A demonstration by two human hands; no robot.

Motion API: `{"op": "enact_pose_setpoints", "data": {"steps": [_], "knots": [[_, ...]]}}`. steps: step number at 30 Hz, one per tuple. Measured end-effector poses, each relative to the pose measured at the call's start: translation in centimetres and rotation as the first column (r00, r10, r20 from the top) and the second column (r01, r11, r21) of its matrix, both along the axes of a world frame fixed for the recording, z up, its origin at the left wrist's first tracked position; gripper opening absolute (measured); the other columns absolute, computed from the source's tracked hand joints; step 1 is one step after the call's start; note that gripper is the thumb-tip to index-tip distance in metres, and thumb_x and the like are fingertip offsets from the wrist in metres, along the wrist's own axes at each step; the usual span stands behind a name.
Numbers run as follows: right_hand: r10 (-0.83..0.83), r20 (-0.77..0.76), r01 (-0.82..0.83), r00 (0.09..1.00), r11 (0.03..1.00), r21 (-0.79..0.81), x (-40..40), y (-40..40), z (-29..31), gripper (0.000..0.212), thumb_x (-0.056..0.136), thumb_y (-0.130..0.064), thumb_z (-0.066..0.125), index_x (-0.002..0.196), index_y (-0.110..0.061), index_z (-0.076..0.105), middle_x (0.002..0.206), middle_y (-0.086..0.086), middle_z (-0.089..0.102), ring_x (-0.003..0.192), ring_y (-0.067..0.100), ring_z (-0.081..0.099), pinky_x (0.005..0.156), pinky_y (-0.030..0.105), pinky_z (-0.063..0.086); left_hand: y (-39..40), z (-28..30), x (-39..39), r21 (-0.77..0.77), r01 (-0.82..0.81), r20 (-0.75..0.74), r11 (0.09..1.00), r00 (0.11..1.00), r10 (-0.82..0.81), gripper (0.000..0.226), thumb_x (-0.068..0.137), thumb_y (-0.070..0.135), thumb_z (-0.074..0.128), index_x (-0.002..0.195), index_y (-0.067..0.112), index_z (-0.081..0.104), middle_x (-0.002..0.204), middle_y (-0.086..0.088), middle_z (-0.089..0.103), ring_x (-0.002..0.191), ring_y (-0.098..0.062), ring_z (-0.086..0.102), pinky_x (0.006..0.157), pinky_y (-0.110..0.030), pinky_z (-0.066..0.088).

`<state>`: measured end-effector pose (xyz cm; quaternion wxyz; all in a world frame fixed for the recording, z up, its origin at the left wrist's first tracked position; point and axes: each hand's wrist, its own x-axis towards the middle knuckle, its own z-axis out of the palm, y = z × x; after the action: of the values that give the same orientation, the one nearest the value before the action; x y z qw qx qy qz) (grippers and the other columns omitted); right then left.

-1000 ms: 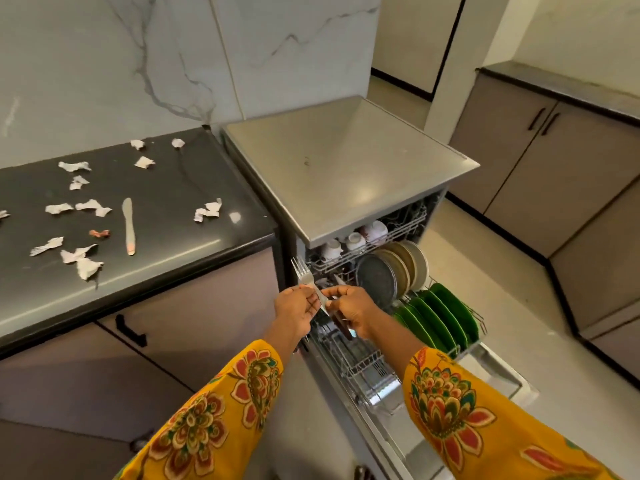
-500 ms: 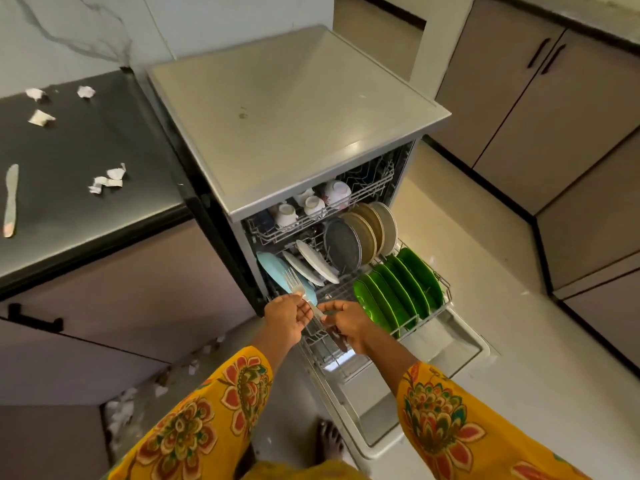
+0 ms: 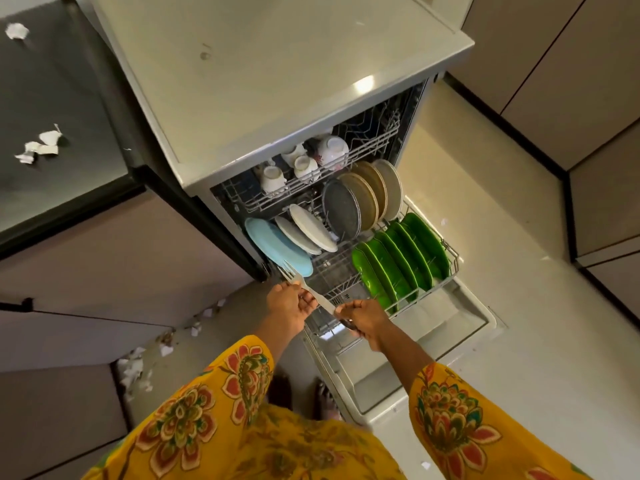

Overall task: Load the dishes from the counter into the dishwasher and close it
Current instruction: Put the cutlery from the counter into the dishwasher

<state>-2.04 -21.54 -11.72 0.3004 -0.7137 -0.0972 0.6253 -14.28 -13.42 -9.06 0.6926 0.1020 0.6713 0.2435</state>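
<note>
head | left hand (image 3: 289, 306): fingers curled, pinching fork (image 3: 304, 285) at mid-handle | right hand (image 3: 363, 322): fingers curled around fork handle end and a dark item, unidentifiable | fork: over front-left corner of lower rack (image 3: 450, 268), tines toward blue plate (image 3: 277, 245) | green plates (image 3: 398, 258): upright, right side of rack | dishwasher door (image 3: 460, 327): open.

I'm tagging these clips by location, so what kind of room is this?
Most likely a home kitchen: an open white dishwasher with green plates in its lower wire rack, a dark stone counter beside it, and beige cabinets.
</note>
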Motion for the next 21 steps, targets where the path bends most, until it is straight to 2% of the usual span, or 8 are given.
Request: {"op": "enact_pose_setpoints", "data": {"steps": [4,8,11,14,17,19,21], "knots": [[-0.083,-0.053,0.081,0.995,0.996,-0.036,0.8,-0.8,-2.7,0.004,0.086,-0.003,0.064,0.084,-0.006,0.063,0.07,0.005,0.057,0.054,0.011,0.044,0.048,0.02,0.039,0.4,-1.8,0.7,-0.034,-0.004,-0.017,0.999,1.0,0.004,0.013,0.097,-0.002,0.043,0.086,0.006,0.047,0.07,-0.01,0.047,0.06,-0.017,0.047,0.071,-0.038,0.051],[-0.171,-0.104,0.168,0.98,0.985,-0.036,1.5,-1.1,-5.3,0.013,0.088,0.01,0.052,0.086,0.0,0.061,0.064,0.006,0.053,0.051,0.013,0.04,0.05,0.024,0.033,1.1,-4.0,1.7,-0.05,0.022,-0.042,0.999,0.999,-0.024,0.016,0.097,-0.002,0.042,0.084,0.006,0.047,0.069,-0.011,0.046,0.06,-0.017,0.047,0.073,-0.041,0.052],[-0.22,-0.105,0.216,0.97,0.975,-0.043,1.9,-0.9,-6.9,0.02,0.089,0.011,0.051,0.079,-0.004,0.059,0.064,0.006,0.053,0.053,0.013,0.042,0.049,0.021,0.036,1.8,-5.8,2.7,-0.051,0.061,-0.047,0.997,0.997,-0.063,0.016,0.098,0.0,0.042,0.084,0.006,0.048,0.07,-0.01,0.046,0.061,-0.016,0.047,0.09,-0.045,0.049],[-0.273,-0.089,0.27,0.958,0.962,-0.051,2.6,-0.5,-8.5,0.023,0.089,0.012,0.049,0.077,-0.006,0.058,0.065,0.007,0.051,0.054,0.013,0.043,0.046,0.018,0.037,2.7,-7.6,3.8,-0.039,0.108,-0.057,0.993,0.992,-0.11,0.009,0.098,0.002,0.043,0.1,0.009,0.047,0.072,-0.009,0.046,0.063,-0.016,0.049,0.089,-0.043,0.049],[-0.371,-0.072,0.367,0.926,0.928,-0.062,3.4,0.3,-10.0,0.029,0.087,0.018,0.046,0.074,-0.006,0.056,0.065,0.008,0.051,0.053,0.013,0.045,0.051,0.02,0.039,3.9,-9.7,4.9,-0.015,0.146,-0.052,0.989,0.988,-0.146,0.021,0.099,0.004,0.04,0.116,0.015,0.044,0.077,-0.01,0.049,0.069,-0.018,0.054,0.083,-0.04,0.05],[-0.425,-0.044,0.422,0.904,0.904,-0.069,4.0,0.8,-11.2,0.031,0.085,0.02,0.045,0.071,-0.007,0.054,0.064,0.01,0.05,0.047,0.011,0.047,0.047,0.018,0.039,4.7,-11.0,5.6,-0.017,0.182,-0.062,0.983,0.981,-0.183,0.026,0.101,0.008,0.037,0.126,0.014,0.043,0.078,-0.011,0.051,0.069,-0.018,0.056,0.077,-0.037,0.053],[-0.46,0.004,0.459,0.888,0.885,-0.075,4.7,1.2,-12.5,0.03,0.083,0.018,0.049,0.07,-0.008,0.055,0.066,0.012,0.054,0.054,0.015,0.051,0.051,0.021,0.043,5.6,-12.4,6.3,-0.03,0.215,-0.062,0.976,0.974,-0.217,0.027,0.103,0.013,0.034,0.129,0.012,0.041,0.078,-0.012,0.054,0.07,-0.018,0.058,0.073,-0.034,0.052]]}}
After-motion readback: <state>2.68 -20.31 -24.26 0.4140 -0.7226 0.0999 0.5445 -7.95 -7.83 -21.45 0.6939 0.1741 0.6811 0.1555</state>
